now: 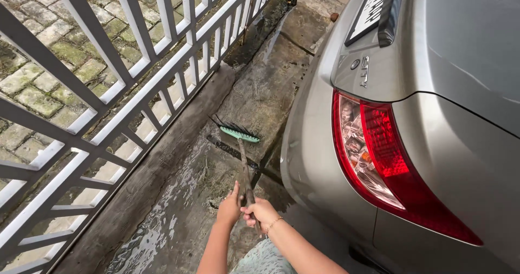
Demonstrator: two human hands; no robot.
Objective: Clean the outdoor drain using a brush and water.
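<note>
A long-handled broom (pixel 239 133) with a green head and dark bristles rests on wet concrete ground (pixel 179 209). Its brown stick (pixel 245 168) runs back toward me. My left hand (pixel 229 208) and my right hand (pixel 260 211) both grip the near end of the stick, side by side. The right wrist wears a thin bracelet. The bristles point away from me, close to the rear bumper of a grey car (pixel 433 144).
A white metal gate (pixel 124 89) runs along the left, with mossy paving stones (pixel 49 62) beyond it. The car's red tail light (pixel 379 149) is at the right. A narrow strip of wet concrete lies between gate and car.
</note>
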